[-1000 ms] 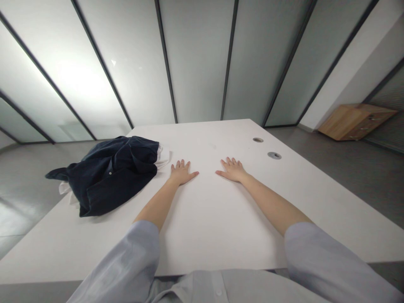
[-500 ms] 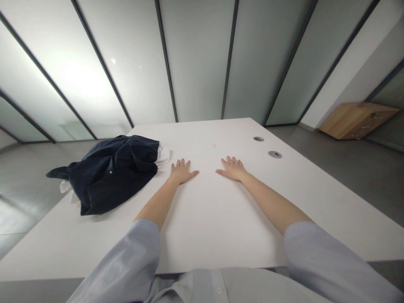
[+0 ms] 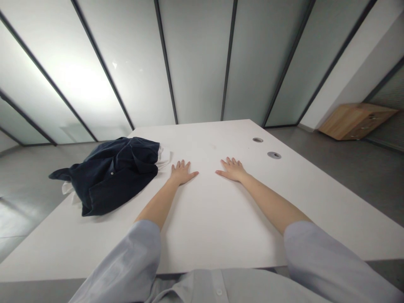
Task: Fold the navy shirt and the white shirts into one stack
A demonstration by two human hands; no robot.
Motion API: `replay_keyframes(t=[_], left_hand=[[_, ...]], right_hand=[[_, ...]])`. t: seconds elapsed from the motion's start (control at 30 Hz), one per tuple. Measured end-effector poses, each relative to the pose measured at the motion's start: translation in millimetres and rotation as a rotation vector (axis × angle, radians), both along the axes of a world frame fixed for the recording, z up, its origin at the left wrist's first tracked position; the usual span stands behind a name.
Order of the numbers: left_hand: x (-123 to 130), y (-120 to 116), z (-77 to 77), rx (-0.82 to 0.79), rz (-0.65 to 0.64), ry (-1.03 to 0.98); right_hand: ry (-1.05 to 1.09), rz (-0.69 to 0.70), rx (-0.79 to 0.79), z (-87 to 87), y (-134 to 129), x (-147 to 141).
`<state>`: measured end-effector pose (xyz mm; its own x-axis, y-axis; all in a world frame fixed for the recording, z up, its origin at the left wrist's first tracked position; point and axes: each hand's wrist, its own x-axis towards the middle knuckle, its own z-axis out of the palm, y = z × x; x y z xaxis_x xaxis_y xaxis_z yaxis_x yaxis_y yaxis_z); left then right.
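Note:
Both my hands rest palm down on a white table [image 3: 214, 219], fingers spread, with nothing in them. My left hand [image 3: 182, 172] lies just right of a heap of dark navy cloth [image 3: 116, 174], not touching it. White cloth [image 3: 164, 157] sticks out from under the heap's right end, close to my left fingers, and more white shows at its left side. My right hand [image 3: 232, 169] lies flat a short way to the right of the left one, its thumb pointing toward the left thumb.
Two round cable grommets [image 3: 274, 155] [image 3: 258, 139] are set in the table's right side. Frosted glass panels [image 3: 195, 63] stand beyond the far edge. A wooden cabinet [image 3: 353, 121] sits on the grey floor at the right.

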<state>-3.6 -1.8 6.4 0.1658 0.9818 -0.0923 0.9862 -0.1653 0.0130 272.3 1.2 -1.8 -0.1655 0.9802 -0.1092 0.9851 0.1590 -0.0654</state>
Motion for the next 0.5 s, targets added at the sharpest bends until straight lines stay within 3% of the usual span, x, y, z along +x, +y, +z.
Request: replay_keyframes(t=[0.5], left_hand=[[0.1, -0.4, -2.2, 0.013, -0.003, 0.0]], right_hand=[[-0.002, 0.0, 0.003, 1.8, -1.6, -1.2]])
